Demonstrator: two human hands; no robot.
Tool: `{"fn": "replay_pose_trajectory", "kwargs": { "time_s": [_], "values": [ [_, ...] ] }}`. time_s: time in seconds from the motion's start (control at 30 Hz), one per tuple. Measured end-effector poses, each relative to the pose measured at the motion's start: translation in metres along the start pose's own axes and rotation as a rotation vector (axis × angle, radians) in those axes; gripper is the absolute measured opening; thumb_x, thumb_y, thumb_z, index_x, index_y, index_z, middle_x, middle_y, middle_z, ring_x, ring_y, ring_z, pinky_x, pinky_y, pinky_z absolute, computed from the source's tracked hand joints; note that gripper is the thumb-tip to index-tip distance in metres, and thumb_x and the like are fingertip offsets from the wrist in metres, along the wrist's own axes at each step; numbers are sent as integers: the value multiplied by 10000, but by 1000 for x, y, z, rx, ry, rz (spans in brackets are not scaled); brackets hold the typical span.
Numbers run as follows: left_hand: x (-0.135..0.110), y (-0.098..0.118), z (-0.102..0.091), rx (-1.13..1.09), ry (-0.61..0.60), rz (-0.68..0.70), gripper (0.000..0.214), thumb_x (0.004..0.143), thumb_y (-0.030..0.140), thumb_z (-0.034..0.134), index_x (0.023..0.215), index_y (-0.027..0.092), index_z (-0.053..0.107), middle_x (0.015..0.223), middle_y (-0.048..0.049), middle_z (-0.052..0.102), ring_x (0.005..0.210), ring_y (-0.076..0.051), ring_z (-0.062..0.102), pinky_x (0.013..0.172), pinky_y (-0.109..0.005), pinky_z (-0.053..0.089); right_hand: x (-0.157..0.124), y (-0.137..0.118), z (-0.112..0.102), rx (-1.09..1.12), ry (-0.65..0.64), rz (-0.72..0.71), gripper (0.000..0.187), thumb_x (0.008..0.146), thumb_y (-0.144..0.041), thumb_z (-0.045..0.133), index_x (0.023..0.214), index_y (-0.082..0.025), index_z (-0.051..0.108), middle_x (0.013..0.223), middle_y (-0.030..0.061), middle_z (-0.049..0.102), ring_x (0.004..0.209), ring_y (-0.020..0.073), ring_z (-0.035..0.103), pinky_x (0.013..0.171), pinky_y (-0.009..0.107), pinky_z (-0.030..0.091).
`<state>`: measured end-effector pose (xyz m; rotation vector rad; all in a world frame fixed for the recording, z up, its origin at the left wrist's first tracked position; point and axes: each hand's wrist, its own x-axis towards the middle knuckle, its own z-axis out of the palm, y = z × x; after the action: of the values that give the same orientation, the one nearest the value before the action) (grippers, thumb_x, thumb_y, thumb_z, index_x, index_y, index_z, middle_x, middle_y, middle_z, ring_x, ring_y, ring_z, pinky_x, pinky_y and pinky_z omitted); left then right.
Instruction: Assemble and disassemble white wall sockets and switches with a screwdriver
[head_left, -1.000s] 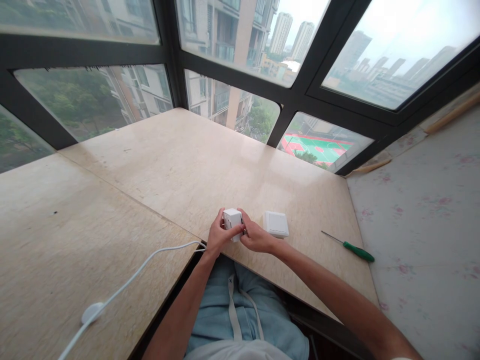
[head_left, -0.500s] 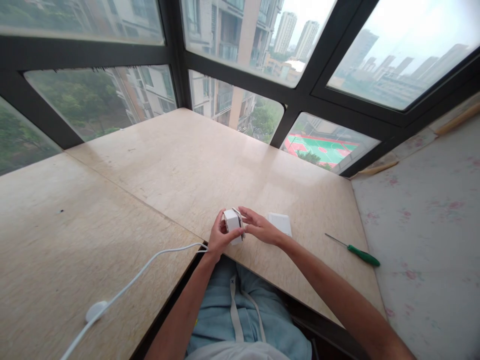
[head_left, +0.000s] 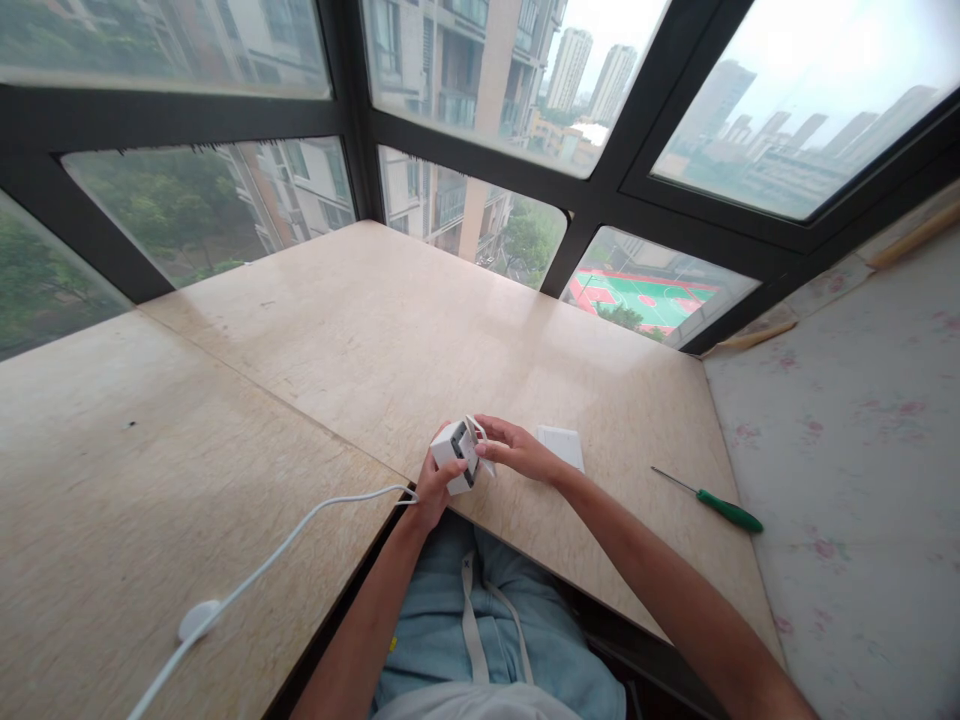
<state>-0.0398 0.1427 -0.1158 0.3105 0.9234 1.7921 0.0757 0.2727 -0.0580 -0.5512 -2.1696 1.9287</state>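
Note:
My left hand (head_left: 433,484) is wrapped round a small white box-shaped housing (head_left: 448,447) near the table's front edge, its thumb across the near side. The housing is tilted, and its right-hand face shows a dark border around a pale middle. At that face, my right hand (head_left: 517,450) pinches a thin white frame-like plate (head_left: 480,430), which stands at an angle to the housing. Whether the two parts still touch I cannot tell. A flat white square panel (head_left: 562,447) lies on the table just beyond my right hand.
A screwdriver (head_left: 729,511) with a green handle lies at the right, near the papered wall (head_left: 840,480). A white cable (head_left: 300,530) runs over the left part of the table (head_left: 247,460), past a round white disc (head_left: 199,620). Windows rise behind the table.
The white plate has swung away from the housing to the right in my right hand, exposing the dark-bordered face. My left hand has tilted the housing and shifted it slightly left.

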Motion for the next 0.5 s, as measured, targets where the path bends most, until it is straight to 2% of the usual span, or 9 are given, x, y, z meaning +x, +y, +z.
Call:
{"fn": "replay_pose_trajectory", "kwargs": {
  "time_s": [0.1,0.2,0.33,0.5],
  "values": [
    [-2,3,2,-119,-9,-33,713,689,284,704,1353,189,464,1134,-98,667,1062,-284,630,904,-425,525,1,-7,-2,110,105,147,335,882,-387,575,1161,-204,603,1259,94,620,1134,271,621,751,354,582],
    [-2,7,2,-207,19,-55,613,708,294,633,1297,170,517,1098,-101,689,1078,-298,629,924,-485,519,6,-8,-6,268,296,302,183,870,-316,583,986,-176,607,1193,124,644,958,241,691,645,350,600],
    [-2,14,-1,-266,47,-18,575,718,297,608,1276,179,531,1144,-102,679,1119,-312,616,943,-525,505,22,1,-17,449,447,369,104,820,-234,617,862,-168,548,1047,131,684,831,206,698,674,411,612],
    [-3,20,-4,-313,50,-32,599,724,286,610,1300,157,508,1144,-128,677,1156,-346,599,949,-563,489,48,18,-26,462,503,342,52,793,-182,574,789,-171,523,832,102,669,799,196,688,790,414,594]
  ]
}}
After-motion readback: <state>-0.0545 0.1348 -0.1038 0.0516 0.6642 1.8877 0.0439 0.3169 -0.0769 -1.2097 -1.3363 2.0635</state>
